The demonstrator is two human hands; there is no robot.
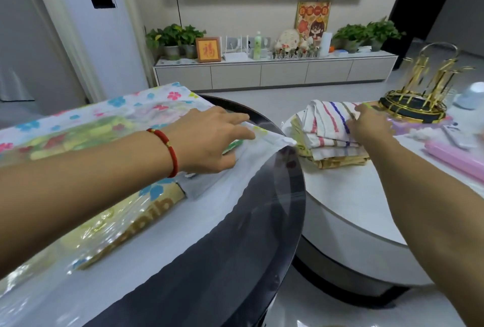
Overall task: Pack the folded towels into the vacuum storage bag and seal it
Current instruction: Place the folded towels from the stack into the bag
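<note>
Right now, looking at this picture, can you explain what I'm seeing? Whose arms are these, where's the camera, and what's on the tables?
There is no machine here: these are a person's two bare arms, filmed by one wide-angle camera worn on their head, looking forward and down. The left hand, with a red bracelet at its wrist, rests at the open end of the vacuum storage bag, a clear bag printed with flowers, lying on a dark round glass table. Some yellowish folded cloth already shows through the bag. The right hand reaches to a stack of folded towels on a white round table and takes hold of the top striped one. Whether that hand has closed on it is hard to tell.
</note>
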